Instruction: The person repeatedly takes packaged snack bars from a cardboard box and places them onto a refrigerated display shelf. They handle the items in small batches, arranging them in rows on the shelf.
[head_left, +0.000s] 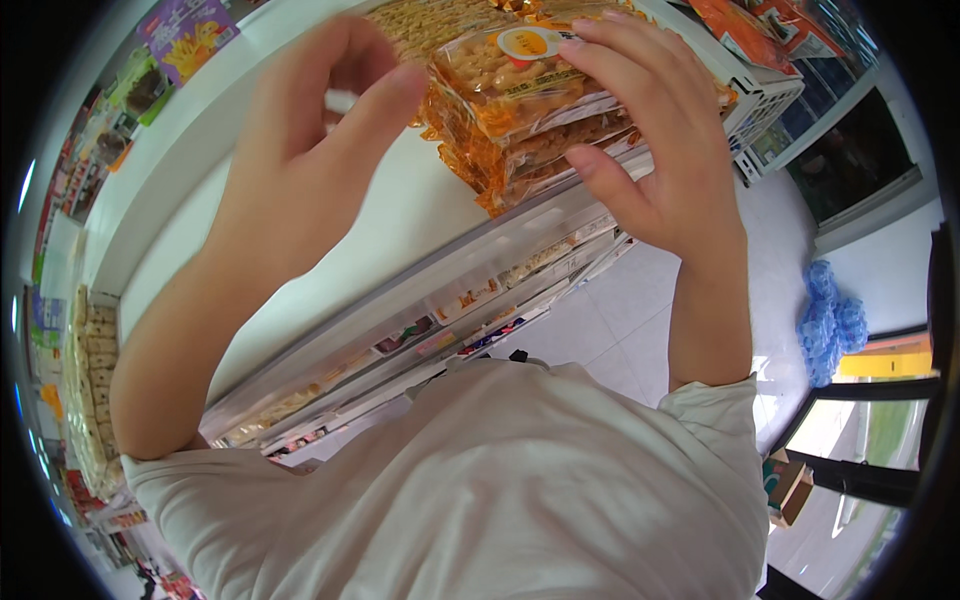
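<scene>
A stack of clear-wrapped golden snack packages (517, 90) with orange crimped ends lies on a white shelf (397, 195). The top pack bears a yellow and white label. My right hand (675, 142) spreads over the stack's right side, fingertips at the top pack and thumb by its front side; exact contact is hard to judge. To the left of the stack, my left hand (315, 142) is raised with curled, slightly blurred fingers. Nothing shows between its thumb and fingers. Behind the stack lie more golden packages (435, 26).
A white plastic basket (765, 105) and orange bags (757, 34) are at the right. Lower shelves (450, 322) with goods run below the clear front edge strip. Packaged pastries (97, 375) stand far left, near a purple snack bag (187, 41). Blue wrapped bottles (829, 322) stand on the floor.
</scene>
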